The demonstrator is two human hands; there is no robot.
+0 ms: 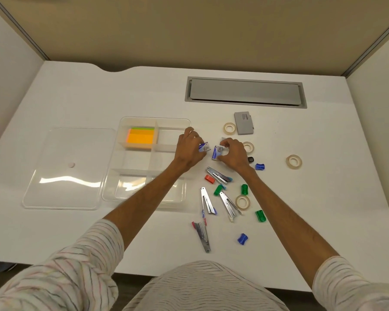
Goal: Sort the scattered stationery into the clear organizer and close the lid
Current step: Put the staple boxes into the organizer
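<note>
I'm looking down on a white desk (76, 93) that is filling most of my view. A beige partition (189, 30) is standing at 12 o'clock, with white side panels (7, 63) closing in at 9 and 3. A grey cable hatch (245, 92) is sitting at 1 o'clock, and dark floor (130, 283) is showing at 6.

Organizer (155, 118) and lid (63, 153): clear, glossy plastic, the lid catching glare. Desk (323, 198): smooth, matt white. Sticky notes (142, 139): bright paper. Staplers (206, 199): polished metal, with coloured plastic ends. Sharpeners (260, 215): translucent glossy plastic. Each small blue box (216, 153): perhaps printed card, too small to be sure. Sleeve (76, 265): striped cloth.
</note>
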